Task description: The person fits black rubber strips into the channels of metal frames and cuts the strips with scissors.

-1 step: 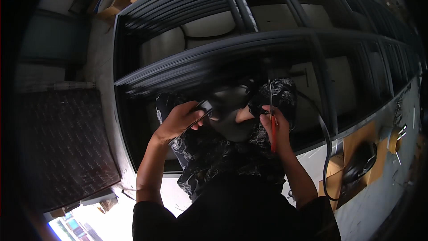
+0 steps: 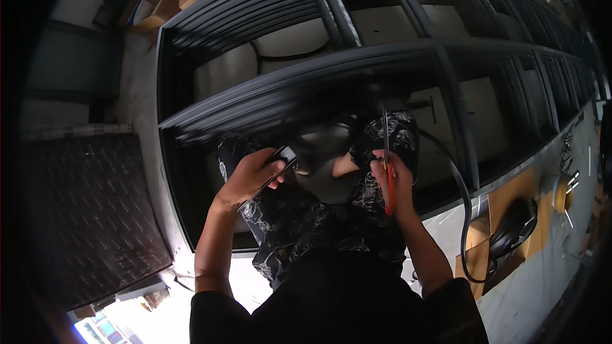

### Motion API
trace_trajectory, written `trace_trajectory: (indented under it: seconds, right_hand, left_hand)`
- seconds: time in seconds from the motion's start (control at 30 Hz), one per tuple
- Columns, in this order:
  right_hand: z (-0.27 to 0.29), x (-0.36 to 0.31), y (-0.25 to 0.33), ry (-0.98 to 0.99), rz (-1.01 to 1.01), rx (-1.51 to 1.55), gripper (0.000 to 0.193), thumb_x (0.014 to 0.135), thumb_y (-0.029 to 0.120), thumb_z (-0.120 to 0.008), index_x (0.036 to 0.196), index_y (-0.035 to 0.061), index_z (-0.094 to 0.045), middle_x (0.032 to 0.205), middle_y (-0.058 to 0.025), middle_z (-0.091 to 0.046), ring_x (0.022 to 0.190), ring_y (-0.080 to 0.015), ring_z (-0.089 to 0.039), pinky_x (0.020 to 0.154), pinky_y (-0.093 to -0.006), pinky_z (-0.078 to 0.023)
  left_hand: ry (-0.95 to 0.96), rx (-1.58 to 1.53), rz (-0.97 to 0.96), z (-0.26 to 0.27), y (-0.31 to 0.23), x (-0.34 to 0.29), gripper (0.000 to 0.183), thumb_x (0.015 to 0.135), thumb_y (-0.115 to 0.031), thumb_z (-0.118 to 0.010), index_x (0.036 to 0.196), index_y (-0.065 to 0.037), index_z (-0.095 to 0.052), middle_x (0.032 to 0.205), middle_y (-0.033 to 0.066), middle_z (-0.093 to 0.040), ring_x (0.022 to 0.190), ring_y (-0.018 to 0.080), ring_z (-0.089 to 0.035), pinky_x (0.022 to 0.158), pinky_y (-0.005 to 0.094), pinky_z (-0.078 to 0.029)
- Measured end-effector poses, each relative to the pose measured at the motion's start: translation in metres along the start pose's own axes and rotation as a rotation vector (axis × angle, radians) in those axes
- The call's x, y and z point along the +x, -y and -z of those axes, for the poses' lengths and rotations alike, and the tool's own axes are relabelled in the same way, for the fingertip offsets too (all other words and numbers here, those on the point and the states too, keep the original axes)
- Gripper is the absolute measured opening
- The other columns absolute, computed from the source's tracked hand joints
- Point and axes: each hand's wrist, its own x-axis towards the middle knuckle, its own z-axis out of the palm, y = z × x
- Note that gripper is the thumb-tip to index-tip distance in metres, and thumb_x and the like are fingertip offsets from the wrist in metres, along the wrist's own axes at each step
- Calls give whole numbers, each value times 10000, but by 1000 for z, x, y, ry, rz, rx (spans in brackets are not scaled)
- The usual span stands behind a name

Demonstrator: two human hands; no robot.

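Observation:
My left hand [image 2: 255, 173] is closed around a thin dark strip [image 2: 285, 154] with a shiny pale end. The strip's other end runs back along my wrist. In my right hand [image 2: 396, 178] is a pair of scissors [image 2: 389, 186] with red handles. Their narrow blades point away from me and look closed together. The two hands are apart, over my patterned trousers, and the strip and the scissors do not touch. A dark metal frame [image 2: 299, 71] with several openings surrounds my legs.
A long black rubber-like strip [image 2: 467, 229] loops from beside my right knee to an opened cardboard box [image 2: 477, 256] holding black coils. A brown tape roll [image 2: 561, 194] lies further right. Cardboard boxes [image 2: 156, 7] stand far left, and a dark textured panel [image 2: 95, 210] is at left.
The whole view has shifted slightly, with the frame a little further left. Both hands keep their holds on the strip and the scissors.

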Motion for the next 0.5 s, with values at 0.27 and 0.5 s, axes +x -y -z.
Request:
trace_trajectory:
  seconds: [0.27,0.5]
  right_hand:
    - [138,74,-60,-519,193,-819,335,883,275,-697,1061,0,-626,809,-128,-688,680,-296,-641,637,-360,-487]
    - [190,105,-113,-316,116,-1063,422,797,299,-739,1102,37,-610,973,-193,-658,917,-386,-618,775,-438,-489]
  left_hand:
    - [-37,-60,-55,-18,23,0,223,977,-203,-578,1047,6,-608,790,20,-608,687,72,-565,627,213,-472]
    - [-158,172,-60,-40,36,12,199,939,-188,-614,1034,-15,-634,721,22,-641,621,78,-586,586,241,-477]
